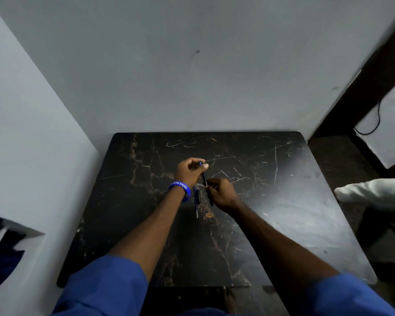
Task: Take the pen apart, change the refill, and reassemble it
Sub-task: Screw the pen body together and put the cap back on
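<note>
Above the middle of the dark marble table (271, 213), my left hand (189, 171) grips a dark pen barrel (204, 177) with a blue end near my thumb. My right hand (221, 193) pinches the barrel's lower tip; what sits between those fingers is too small to make out. Below my left wrist, two slim parts lie on the table: a thin blue refill (196, 207) and a short dark pen piece (198, 196). Another dark piece (211, 201) shows under my right hand; whether the hand holds it I cannot tell. A blue wristband (180, 187) circles my left wrist.
The table stands in a corner, with white walls at the back and left. A pale cloth-like object (374, 190) lies off the table's right edge. A dark door frame and a cable (377, 117) are at the upper right.
</note>
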